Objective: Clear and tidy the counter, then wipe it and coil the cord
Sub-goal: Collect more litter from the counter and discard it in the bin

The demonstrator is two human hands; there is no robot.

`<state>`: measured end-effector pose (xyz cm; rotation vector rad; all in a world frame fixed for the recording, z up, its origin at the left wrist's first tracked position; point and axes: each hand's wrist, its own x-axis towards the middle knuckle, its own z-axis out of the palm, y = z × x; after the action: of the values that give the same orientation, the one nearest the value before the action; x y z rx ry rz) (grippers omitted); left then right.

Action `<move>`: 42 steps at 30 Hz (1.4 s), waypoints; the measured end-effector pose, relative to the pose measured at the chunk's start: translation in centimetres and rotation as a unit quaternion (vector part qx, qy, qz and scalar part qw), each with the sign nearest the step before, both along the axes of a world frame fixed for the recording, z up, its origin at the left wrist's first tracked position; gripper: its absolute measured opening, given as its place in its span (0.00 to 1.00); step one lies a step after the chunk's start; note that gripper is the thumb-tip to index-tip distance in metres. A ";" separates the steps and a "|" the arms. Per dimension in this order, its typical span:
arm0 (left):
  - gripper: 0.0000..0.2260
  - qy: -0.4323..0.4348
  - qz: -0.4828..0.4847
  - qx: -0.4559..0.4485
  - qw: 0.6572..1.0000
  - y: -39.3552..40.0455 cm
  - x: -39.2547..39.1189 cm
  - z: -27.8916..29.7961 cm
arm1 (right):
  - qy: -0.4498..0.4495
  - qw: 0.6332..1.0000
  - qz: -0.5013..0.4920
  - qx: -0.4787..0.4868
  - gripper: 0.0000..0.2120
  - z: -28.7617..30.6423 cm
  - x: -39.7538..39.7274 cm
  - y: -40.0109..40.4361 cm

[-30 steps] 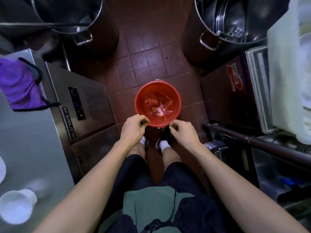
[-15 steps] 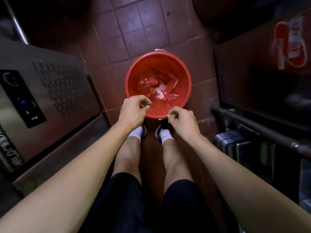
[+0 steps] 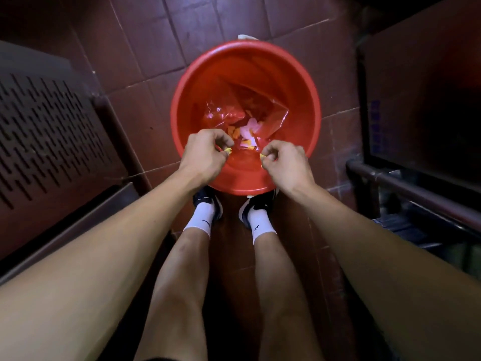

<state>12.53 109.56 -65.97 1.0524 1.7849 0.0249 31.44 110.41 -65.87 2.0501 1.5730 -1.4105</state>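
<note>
Both hands have advanced over the red bucket (image 3: 244, 74) since the earlier frame. Left hand (image 3: 205, 155) and right hand (image 3: 285, 164) each pinch a yellow scrap (image 3: 228, 150) above its discarded wrappers (image 3: 247, 126).

Dark red tiled floor (image 3: 197, 32). Perforated metal cabinet (image 3: 44, 142) at left edge. Dark metal rail (image 3: 416, 188) and dark panel (image 3: 426, 100) at right. White socks (image 3: 201, 218), dark shoes (image 3: 257, 204).

A floor of dark red tiles (image 3: 145, 43) is seen, on which a red bucket (image 3: 197, 82) is stood, with two dark shoes (image 3: 205, 200) planted just beside it.
</note>
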 end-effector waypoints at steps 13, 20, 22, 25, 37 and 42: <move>0.10 -0.010 -0.052 -0.020 0.998 -0.2 -0.4 2.0 | 0.028 0.999 -0.023 -0.032 0.08 1.1 0.1 -0.2; 0.18 0.065 -0.255 -0.037 0.964 0.3 -0.8 7.3 | 0.003 0.997 0.074 -0.028 0.10 6.4 0.9 0.9; 0.18 0.084 -0.264 -0.026 0.960 0.4 -0.9 9.6 | -0.002 0.993 0.112 -0.026 0.12 8.6 0.9 1.3; 0.18 0.106 -0.274 -0.021 0.956 0.2 -0.8 13.8 | -0.010 0.987 0.159 -0.025 0.15 12.3 1.0 1.7; 0.18 0.122 -0.164 0.013 0.979 -4.0 -0.8 31.3 | 0.013 0.964 0.266 0.014 0.16 28.6 1.1 2.6; 0.19 0.138 -0.063 0.025 0.988 -6.9 -2.3 35.8 | 0.033 0.941 0.334 0.051 0.15 32.8 -2.0 2.2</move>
<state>10.23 102.64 -30.20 1.2514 1.9686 -0.1622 29.43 112.63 -33.07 1.2971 2.1226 -1.1506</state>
